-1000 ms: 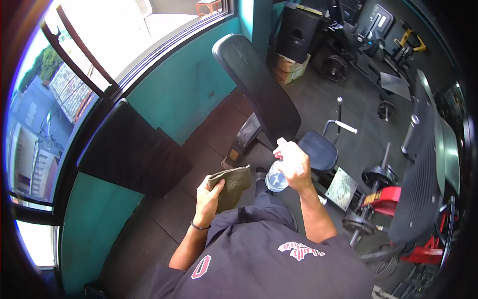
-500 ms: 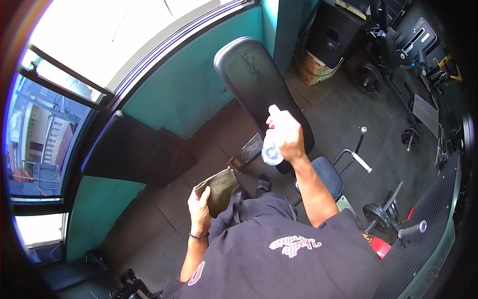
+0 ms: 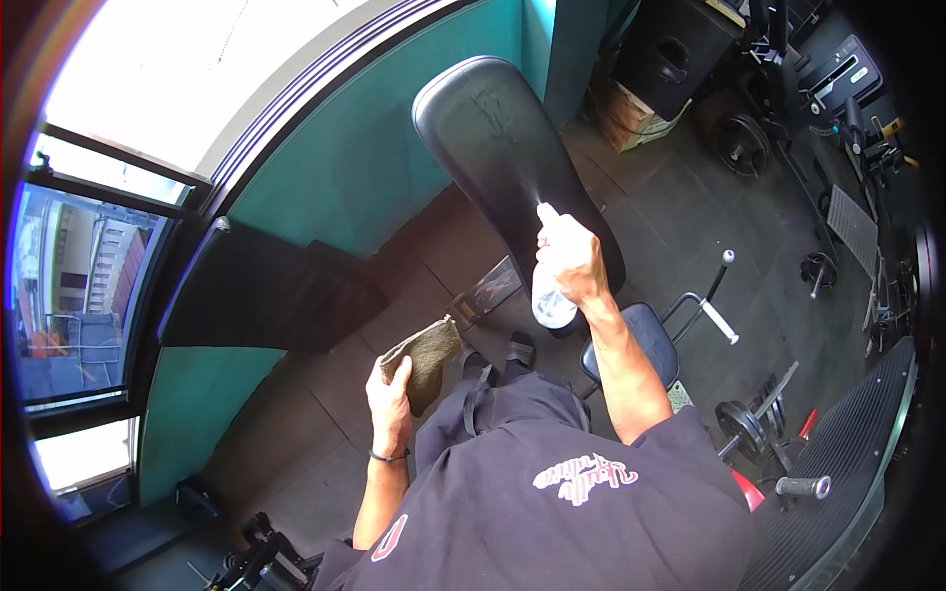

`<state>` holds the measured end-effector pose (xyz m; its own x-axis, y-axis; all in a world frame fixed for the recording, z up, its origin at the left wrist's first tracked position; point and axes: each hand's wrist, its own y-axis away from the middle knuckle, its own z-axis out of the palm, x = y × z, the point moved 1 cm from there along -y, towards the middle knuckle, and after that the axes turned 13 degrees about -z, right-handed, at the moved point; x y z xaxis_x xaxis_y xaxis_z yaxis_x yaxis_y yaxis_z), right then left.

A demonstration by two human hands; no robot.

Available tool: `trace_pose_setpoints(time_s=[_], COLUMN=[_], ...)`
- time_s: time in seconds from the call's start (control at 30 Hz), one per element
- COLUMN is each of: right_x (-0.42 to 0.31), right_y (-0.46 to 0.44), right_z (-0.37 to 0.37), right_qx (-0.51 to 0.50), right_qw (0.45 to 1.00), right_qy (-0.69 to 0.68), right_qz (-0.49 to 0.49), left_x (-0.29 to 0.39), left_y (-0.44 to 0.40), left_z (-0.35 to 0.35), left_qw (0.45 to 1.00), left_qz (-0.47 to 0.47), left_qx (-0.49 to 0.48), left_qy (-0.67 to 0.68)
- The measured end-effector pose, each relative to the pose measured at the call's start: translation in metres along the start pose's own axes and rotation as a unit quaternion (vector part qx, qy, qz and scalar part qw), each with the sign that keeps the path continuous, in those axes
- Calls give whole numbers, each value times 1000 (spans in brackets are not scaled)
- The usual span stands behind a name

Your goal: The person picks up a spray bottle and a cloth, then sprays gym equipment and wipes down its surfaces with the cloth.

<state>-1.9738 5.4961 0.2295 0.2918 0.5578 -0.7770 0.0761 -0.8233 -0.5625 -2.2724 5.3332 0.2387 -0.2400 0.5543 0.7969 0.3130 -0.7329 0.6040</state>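
My right hand (image 3: 574, 258) is closed round the neck of a clear spray bottle (image 3: 552, 302) with a white nozzle. The nozzle points at the black padded backrest (image 3: 507, 133) of a bench, and a faint spray shows at its tip. A folded olive-green cloth (image 3: 426, 363) is gripped in my left hand (image 3: 390, 399), thumb on top, to the left of the bottle and below the backrest. Right of my right forearm is the small black seat pad (image 3: 641, 347).
A teal wall (image 3: 345, 148) and windows stand on the left. At the upper right are a black speaker (image 3: 675, 54) on a box and gym machines. Weight plates (image 3: 741, 428) and a ribbed black panel (image 3: 838, 473) lie to the right. A handle (image 3: 714, 320) rises beside the seat.
The view has shifted toward the bench. My right hand has raised the bottle from near the seat to in front of the backrest, and spray now shows. The cloth stays in my left hand.
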Motion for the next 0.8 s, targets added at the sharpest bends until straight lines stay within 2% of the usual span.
trace_pose_setpoints(time_s=[0.03, 0.13, 0.17, 0.27, 0.3, 0.4, 0.53, 0.57, 0.67, 0.7, 0.77, 0.8], right_x=[1, 8, 10, 5, 7, 3, -14, -24, -45, -48, -47, -64], right_y=[5, 29, 39, 68, 78, 109, 145, 155, 179, 196, 235, 240], right_z=[0, -11, -19, -26, -28, -33, -33, -28, -29, -28, -29, -26], right_qx=[-1, 11, -21, 2, -14, -55, -60, -10, -14, 25, 2, 27], right_qw=[998, 999, 993, 994, 995, 988, 983, 981, 972, 971, 974, 967], right_qy=[39, 53, 114, 54, 89, 144, 172, 126, 220, 168, 195, 169], right_qz=[-54, 1, -8, 97, 45, 27, -22, 148, 85, 166, 112, 189], left_x=[0, 2, 2, -8, -9, -8, -9, -9, -14, -14, -20, -24], left_y=[0, 5, 6, 0, 0, 3, 6, 8, 8, 7, 5, 3], left_z=[2, 6, 7, 7, 7, 7, 3, 1, -14, -19, -33, -41], left_qw=[1000, 1000, 1000, 999, 999, 998, 994, 992, 986, 984, 979, 976], left_qz=[-2, -1, 2, -14, -14, -13, -23, -27, -27, -30, -31, -28], left_qx=[-1, -4, -7, -21, -28, -51, -89, -101, -134, -145, -166, -176], left_qy=[-7, -15, -16, -20, -28, -47, -60, -67, -96, -104, -118, -125])
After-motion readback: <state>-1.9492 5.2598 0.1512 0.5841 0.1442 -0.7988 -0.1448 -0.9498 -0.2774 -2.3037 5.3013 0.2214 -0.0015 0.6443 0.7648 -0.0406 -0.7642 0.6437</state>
